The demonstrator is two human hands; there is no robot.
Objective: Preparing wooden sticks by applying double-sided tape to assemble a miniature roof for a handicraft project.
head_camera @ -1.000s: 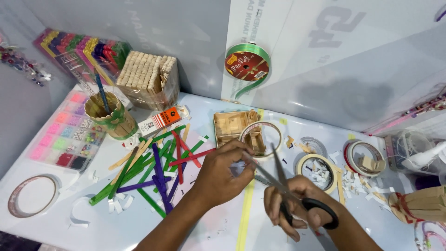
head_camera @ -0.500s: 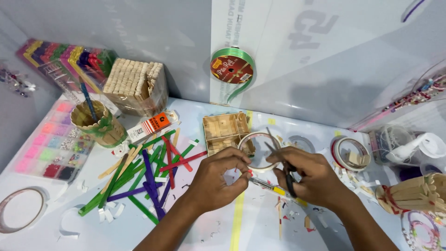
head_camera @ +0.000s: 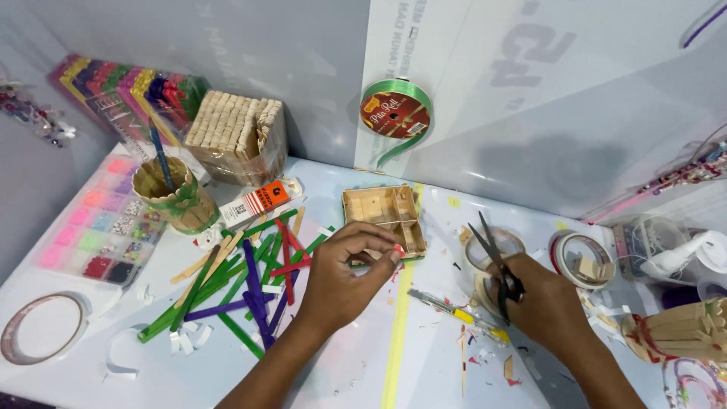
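Observation:
My left hand [head_camera: 344,284] pinches a small red stick piece [head_camera: 398,249] at its fingertips, close to the front edge of a small open box made of wooden sticks [head_camera: 381,216]. My right hand [head_camera: 541,307] grips black scissors [head_camera: 494,265], blades slightly parted and pointing up and away, over a roll of clear tape [head_camera: 485,254]. A heap of green, red and purple craft sticks [head_camera: 242,284] lies just left of my left hand. A yellow-handled craft knife [head_camera: 462,314] rests on the table between my hands.
A stick-built cup holding a blue pen [head_camera: 170,197], a glue tube [head_camera: 261,201], a bead organiser [head_camera: 95,227] and a tape roll [head_camera: 38,329] lie at left. A bundle of plain sticks [head_camera: 235,136] and green ribbon spool [head_camera: 395,113] stand at the back. More tape rolls [head_camera: 583,257] sit right.
My hands have separated: the left moved left toward the wooden box with the red piece, and the right drew the scissors off to the right.

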